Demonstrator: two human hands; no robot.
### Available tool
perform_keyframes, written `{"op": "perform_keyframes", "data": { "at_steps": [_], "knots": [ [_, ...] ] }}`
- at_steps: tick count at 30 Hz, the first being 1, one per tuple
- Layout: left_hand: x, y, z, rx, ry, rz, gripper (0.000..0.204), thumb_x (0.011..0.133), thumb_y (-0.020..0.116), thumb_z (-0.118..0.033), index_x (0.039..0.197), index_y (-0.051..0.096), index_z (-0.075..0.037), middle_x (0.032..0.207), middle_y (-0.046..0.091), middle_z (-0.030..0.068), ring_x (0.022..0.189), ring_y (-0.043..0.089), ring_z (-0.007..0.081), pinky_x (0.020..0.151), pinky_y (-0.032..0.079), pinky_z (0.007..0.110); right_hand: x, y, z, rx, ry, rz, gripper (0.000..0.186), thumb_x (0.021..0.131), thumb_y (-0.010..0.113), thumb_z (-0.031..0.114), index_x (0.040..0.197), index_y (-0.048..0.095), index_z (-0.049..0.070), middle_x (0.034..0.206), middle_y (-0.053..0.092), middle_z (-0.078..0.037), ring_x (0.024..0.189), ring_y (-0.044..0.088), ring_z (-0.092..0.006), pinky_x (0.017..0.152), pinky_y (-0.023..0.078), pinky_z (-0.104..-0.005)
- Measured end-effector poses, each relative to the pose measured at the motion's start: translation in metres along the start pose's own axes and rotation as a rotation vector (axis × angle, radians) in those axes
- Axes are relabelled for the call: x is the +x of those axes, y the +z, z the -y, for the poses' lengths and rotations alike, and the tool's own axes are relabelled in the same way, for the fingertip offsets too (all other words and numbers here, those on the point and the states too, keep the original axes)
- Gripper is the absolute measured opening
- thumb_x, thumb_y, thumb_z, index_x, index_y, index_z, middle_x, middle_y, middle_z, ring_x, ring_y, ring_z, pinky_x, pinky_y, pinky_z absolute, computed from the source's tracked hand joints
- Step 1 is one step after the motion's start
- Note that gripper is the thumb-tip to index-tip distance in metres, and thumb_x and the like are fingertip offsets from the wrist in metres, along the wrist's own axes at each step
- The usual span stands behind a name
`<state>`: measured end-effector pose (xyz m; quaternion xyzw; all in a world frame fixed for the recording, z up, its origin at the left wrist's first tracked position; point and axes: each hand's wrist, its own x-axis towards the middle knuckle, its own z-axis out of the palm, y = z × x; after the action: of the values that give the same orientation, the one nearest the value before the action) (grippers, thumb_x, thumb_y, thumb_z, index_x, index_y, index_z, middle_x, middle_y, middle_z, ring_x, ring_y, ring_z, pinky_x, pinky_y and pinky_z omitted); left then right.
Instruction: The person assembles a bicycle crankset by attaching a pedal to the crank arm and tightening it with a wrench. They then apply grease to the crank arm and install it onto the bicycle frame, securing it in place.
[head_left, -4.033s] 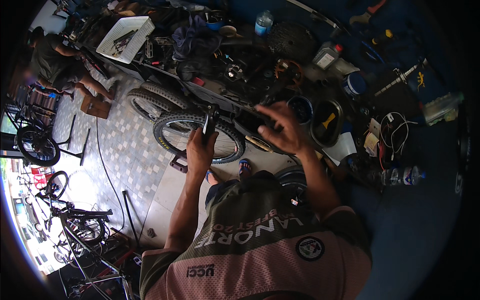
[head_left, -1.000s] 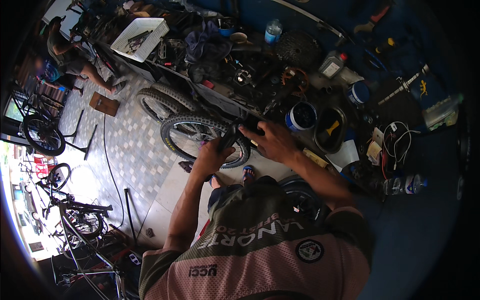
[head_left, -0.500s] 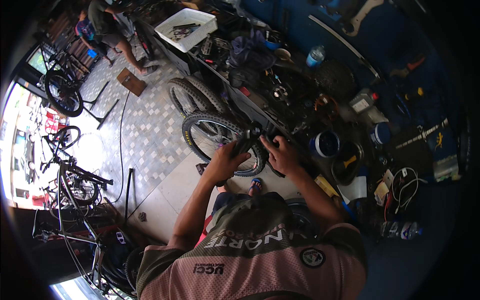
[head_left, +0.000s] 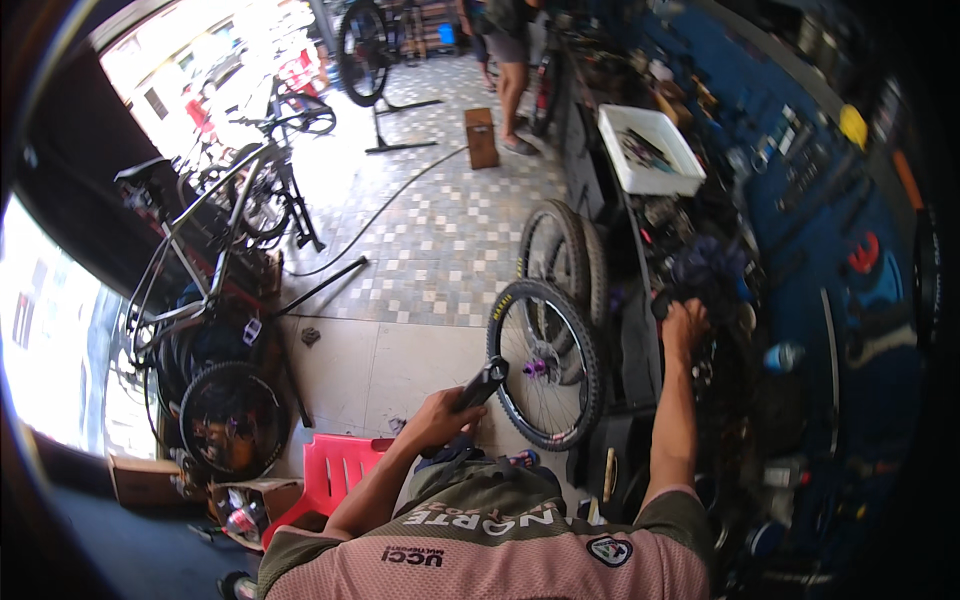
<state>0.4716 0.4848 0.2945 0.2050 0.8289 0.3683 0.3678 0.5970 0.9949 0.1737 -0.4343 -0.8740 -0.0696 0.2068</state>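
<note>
My left hand (head_left: 440,418) is closed around a black bar-shaped part (head_left: 480,388) with a round eye at its far end. It is held up in front of my body, with the bicycle wheel (head_left: 503,392) just beyond it. My right hand (head_left: 686,328) is stretched out over the workbench, its fingers curled beside a dark bunched cloth (head_left: 708,262). Against its thumb side is a small black rounded thing (head_left: 660,304); what exactly the fingers grip is hard to make out.
More wheels (head_left: 552,240) lean against the bench side. A white basket (head_left: 690,180) with tools stands farther along the bench. On the left are a bicycle frame (head_left: 215,240) and a red plastic chair (head_left: 325,470). A person (head_left: 512,75) stands near a brown box (head_left: 481,138).
My right hand has left the black part and reached out to the right, over the bench. My left hand still holds the part. The view has turned, showing more of the left side.
</note>
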Motion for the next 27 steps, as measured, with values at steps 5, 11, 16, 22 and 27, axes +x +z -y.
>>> {"op": "perform_keyframes", "data": {
  "at_steps": [5, 11, 16, 22, 27],
  "knots": [
    [-0.018, -0.042, 0.060, -0.295, -0.164, -0.176, 0.039, 0.095, 0.076, -0.039, 0.096, 0.069, -0.001, 0.072, 0.068, 0.0077, 0.061, 0.063, 0.0137, 0.060, 0.051, 0.034, 0.007, -0.012, 0.012, -0.061, 0.080, 0.045, 0.010, 0.088, 0.080, 0.030, 0.090, 0.080, 0.019, 0.108, 0.061, -0.005, 0.114, 0.057, -0.0303, 0.093, 0.048, -0.0490],
    [-0.003, -0.103, 0.096, -0.401, -0.174, -0.319, 0.043, 0.094, 0.078, -0.041, 0.093, 0.065, 0.001, 0.069, 0.060, 0.0031, 0.059, 0.060, 0.0123, 0.056, 0.050, 0.033, 0.022, -0.049, 0.087, -0.129, 0.314, 0.050, 0.054, 0.079, 0.090, 0.036, 0.117, 0.060, 0.014, 0.121, 0.061, -0.013, 0.120, 0.059, -0.0365, 0.098, 0.050, -0.0505],
    [0.028, -0.189, 0.115, -0.428, -0.102, -0.283, 0.046, 0.085, 0.087, -0.040, 0.087, 0.063, -0.001, 0.068, 0.057, 0.0016, 0.060, 0.058, 0.0117, 0.056, 0.048, 0.033, -0.003, -0.002, 0.232, 0.609, -0.118, 0.055, 0.051, 0.085, 0.086, 0.028, 0.126, 0.062, 0.010, 0.114, 0.061, -0.012, 0.098, 0.062, -0.0262, 0.086, 0.054, -0.0423],
    [0.042, -0.294, 0.142, -0.415, 0.075, -0.200, 0.037, 0.087, 0.084, -0.031, 0.096, 0.065, 0.000, 0.071, 0.061, 0.0025, 0.064, 0.060, 0.0122, 0.061, 0.050, 0.034, -0.096, -0.080, 0.543, 1.319, -0.733, 1.326, 0.075, 0.088, 0.088, 0.034, 0.149, 0.054, 0.007, 0.129, 0.064, -0.011, 0.122, 0.062, -0.0207, 0.103, 0.050, -0.0377],
    [0.054, -0.350, 0.174, -0.401, 0.195, -0.270, 0.036, 0.087, 0.079, -0.024, 0.107, 0.065, 0.002, 0.079, 0.065, 0.0078, 0.071, 0.063, 0.0164, 0.066, 0.053, 0.036, -0.132, -0.101, 0.686, 1.612, -0.661, 1.433, 0.071, 0.094, 0.080, 0.044, 0.142, 0.058, -0.003, 0.143, 0.062, -0.018, 0.134, 0.058, -0.0271, 0.114, 0.044, -0.0416]
  ]
}}
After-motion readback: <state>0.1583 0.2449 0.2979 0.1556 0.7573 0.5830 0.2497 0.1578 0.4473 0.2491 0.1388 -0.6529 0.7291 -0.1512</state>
